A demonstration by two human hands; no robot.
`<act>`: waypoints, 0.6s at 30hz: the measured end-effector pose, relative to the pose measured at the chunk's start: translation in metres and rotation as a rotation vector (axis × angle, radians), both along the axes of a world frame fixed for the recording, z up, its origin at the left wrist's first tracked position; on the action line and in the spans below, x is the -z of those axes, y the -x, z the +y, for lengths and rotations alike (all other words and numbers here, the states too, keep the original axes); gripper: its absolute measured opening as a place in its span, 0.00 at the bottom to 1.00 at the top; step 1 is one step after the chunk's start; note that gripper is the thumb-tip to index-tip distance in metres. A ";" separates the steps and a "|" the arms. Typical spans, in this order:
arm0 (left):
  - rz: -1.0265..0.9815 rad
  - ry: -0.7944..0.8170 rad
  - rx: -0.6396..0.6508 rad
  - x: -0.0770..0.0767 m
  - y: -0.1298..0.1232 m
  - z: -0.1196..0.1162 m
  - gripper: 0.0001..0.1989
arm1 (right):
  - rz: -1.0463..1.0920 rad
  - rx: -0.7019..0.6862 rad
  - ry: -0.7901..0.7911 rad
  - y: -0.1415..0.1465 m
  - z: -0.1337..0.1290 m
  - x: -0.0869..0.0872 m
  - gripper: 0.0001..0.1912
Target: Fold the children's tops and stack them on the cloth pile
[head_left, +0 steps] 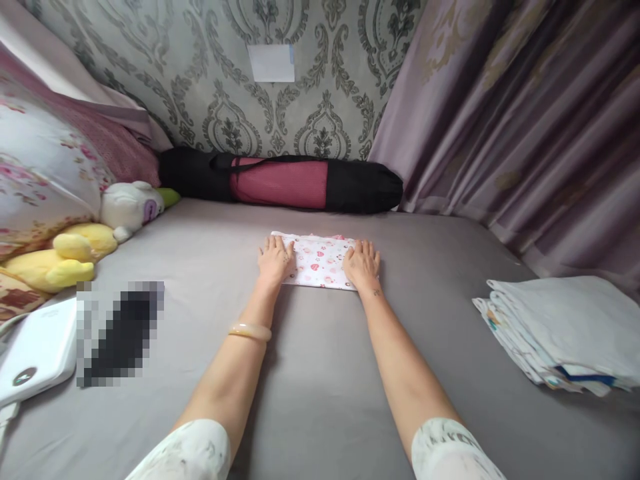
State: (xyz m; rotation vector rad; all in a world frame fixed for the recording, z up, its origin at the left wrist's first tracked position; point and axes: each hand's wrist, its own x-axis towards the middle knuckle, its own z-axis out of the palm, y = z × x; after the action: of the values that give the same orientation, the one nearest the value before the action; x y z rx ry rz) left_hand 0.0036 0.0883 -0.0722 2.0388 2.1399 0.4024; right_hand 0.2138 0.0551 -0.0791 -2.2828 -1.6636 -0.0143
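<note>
A folded white cloth with pink and red prints (320,262) lies flat on the grey bed sheet (320,353), in the middle of the view. My left hand (277,259) rests palm down on its left end, fingers spread and pointing away from me. On the right end lies my right hand (363,264), also palm down with its fingers apart. Neither hand grips the cloth. A bit of pink shows at the cloth's far edge. A pale bangle (250,331) is on my left wrist.
Behind the cloth lies a long black and pink bag (280,183). A stack of folded cloths (565,330) sits at the right. Plush toys (131,208), a white power bank (43,347) with a cable and a blurred dark object (123,333) are at the left.
</note>
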 end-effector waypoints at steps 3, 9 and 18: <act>-0.018 0.015 0.003 0.003 0.012 0.003 0.34 | 0.002 -0.004 0.032 -0.011 -0.002 -0.002 0.30; -0.039 0.079 0.027 0.012 0.020 0.004 0.34 | 0.007 -0.004 0.085 -0.016 -0.005 0.003 0.31; -0.007 -0.007 0.103 -0.006 0.011 0.001 0.33 | -0.064 -0.106 0.027 -0.004 -0.006 -0.011 0.30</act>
State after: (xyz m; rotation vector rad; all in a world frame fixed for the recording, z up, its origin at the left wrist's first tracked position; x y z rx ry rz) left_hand -0.0069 0.0898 -0.0658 2.1364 2.0218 0.4028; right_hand 0.2181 0.0489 -0.0677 -2.2323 -1.8249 -0.0417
